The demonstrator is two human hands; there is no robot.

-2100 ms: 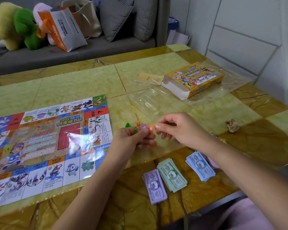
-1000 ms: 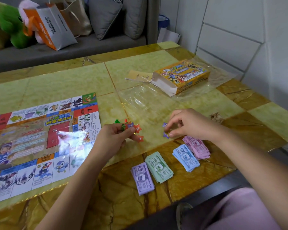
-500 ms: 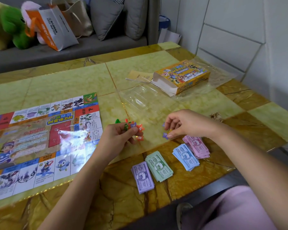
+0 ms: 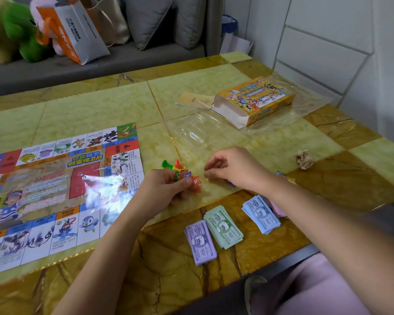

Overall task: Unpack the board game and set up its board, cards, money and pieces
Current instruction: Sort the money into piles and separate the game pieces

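The game board (image 4: 50, 189) lies unfolded on the left of the table. My left hand (image 4: 166, 189) grips a bunch of small plastic game pieces (image 4: 187, 176), green, orange and blue, just right of the board. My right hand (image 4: 234, 169) hovers low over the table beside it, its fingertips curled together and pinching a small piece (image 4: 208, 178) that is mostly hidden. Another purple piece (image 4: 231, 184) peeks out under that hand. Near the front edge lie stacks of play money: purple (image 4: 200, 242), green (image 4: 223, 226), blue (image 4: 261, 214) and pink (image 4: 276, 209), partly under my right forearm.
The open yellow game box (image 4: 257, 100) lies at the back right on clear plastic wrap (image 4: 305, 103). A clear plastic tray (image 4: 198, 133) sits in front of it. A crumpled paper ball (image 4: 304, 159) lies at right. A sofa with bags and plush toys stands behind the table.
My right hand has shifted slightly left toward my left hand, lifting its fingertips off the purple piece on the table. My left hand keeps the bunch of pieces in place.
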